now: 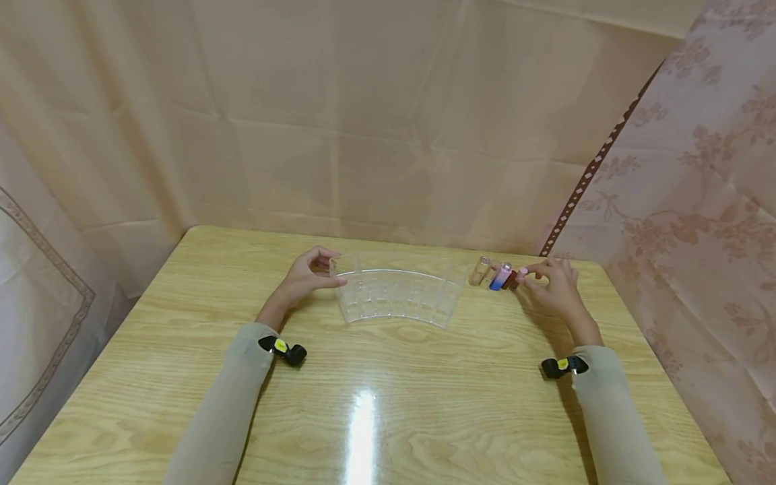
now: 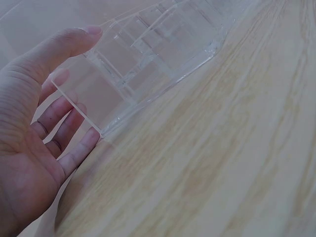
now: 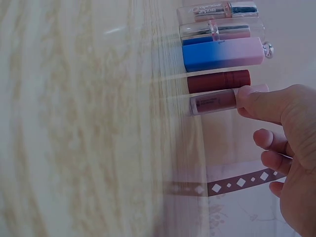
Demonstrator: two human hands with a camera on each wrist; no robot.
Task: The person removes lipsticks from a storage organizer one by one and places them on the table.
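Observation:
A clear plastic organizer (image 1: 397, 296) with a curved front and several compartments stands on the table. My left hand (image 1: 306, 276) holds its left end, thumb over the near side and fingers behind the side wall (image 2: 94, 98). To the right, several lip products stand in a row. At the row's right end my right hand (image 1: 558, 289) pinches the pink cap of a lip gloss tube (image 3: 212, 102) between thumb and forefinger. Beside that tube are a dark red lipstick tube (image 3: 219, 81), a blue-to-pink lipstick (image 3: 224, 54) and two clear-bodied tubes (image 3: 222, 30).
The wooden table (image 1: 455, 417) reaches back to a beige curtain (image 1: 364, 135). A flowered cloth (image 1: 697, 202) hangs along the right side. Light glares off the table's near middle. Black cameras sit on both wrists.

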